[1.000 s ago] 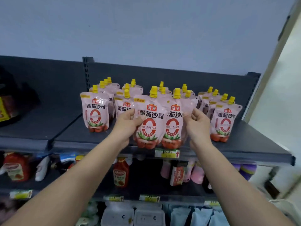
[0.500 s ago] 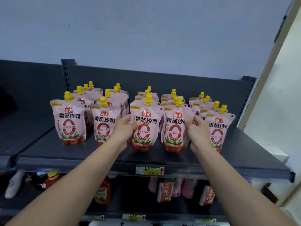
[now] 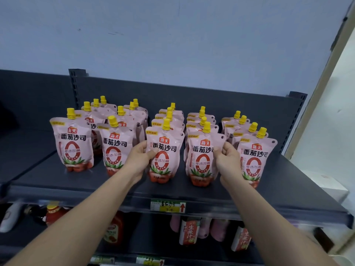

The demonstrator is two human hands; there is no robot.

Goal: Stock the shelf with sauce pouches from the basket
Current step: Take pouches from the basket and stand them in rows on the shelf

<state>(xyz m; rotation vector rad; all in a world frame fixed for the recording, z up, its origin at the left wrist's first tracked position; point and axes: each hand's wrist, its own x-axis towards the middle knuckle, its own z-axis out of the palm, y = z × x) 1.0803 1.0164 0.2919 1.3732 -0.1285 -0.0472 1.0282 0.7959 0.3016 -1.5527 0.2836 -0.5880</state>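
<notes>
Pink sauce pouches with yellow caps stand in several rows on the dark top shelf (image 3: 226, 191). My left hand (image 3: 139, 160) grips the left edge of the front pouch of the middle-left row (image 3: 165, 148), thumb on its face. My right hand (image 3: 228, 160) pinches the right edge of the front pouch of the middle-right row (image 3: 201, 160). Both pouches stand upright on the shelf, apart from each other. Other front pouches stand at the far left (image 3: 74, 144), left of centre (image 3: 115, 148) and far right (image 3: 253, 160). The basket is out of view.
A yellow price tag (image 3: 168, 205) sits on the shelf's front lip. Red sauce bottles (image 3: 114, 229) and pouches (image 3: 189, 233) fill the lower shelf. A dark upright post (image 3: 294, 120) ends the shelf at right, beside a pale wall. Bare shelf lies left of the pouches.
The two held pouches have gone from close together near the front lip to standing apart, each at the head of its own row. The camera has moved closer and leftward.
</notes>
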